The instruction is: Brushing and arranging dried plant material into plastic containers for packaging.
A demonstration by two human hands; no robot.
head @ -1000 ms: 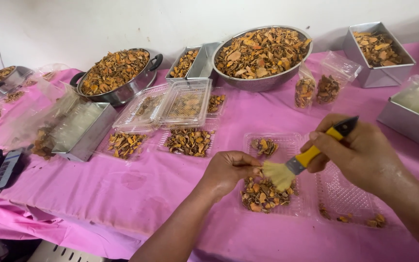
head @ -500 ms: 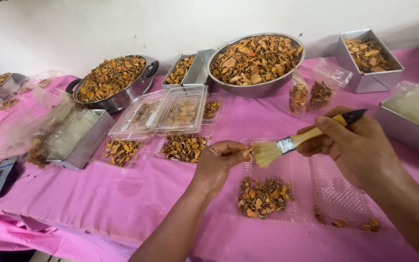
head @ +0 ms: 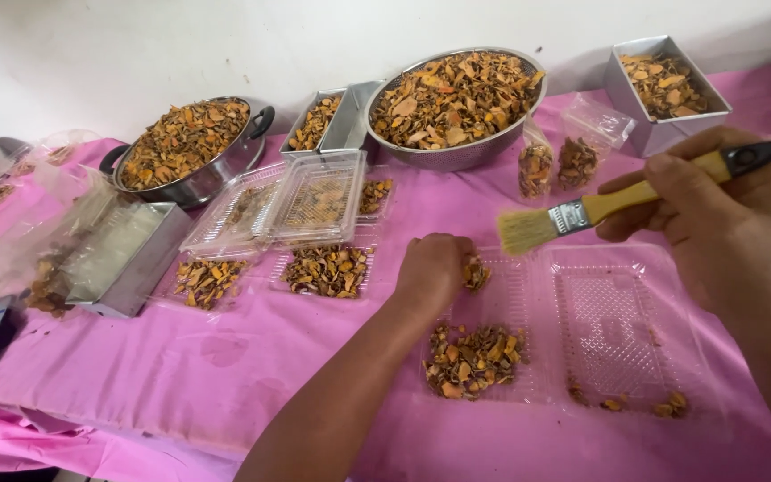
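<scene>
Gripping a paintbrush [head: 582, 212], right hand [head: 716, 214] hovers; left hand [head: 433, 270] pinches chips [head: 475, 272] over tray [head: 528, 393].

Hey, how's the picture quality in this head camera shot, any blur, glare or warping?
Head view: soft, even light with faint shadows; mild glare on the clear trays; the right hand and brush look slightly soft; the table edge and wall bend from wide-angle distortion; the left hand is sharp.

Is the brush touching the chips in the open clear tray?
No, the brush in the right hand is held in the air above the tray, its bristles clear of the chips.
</scene>
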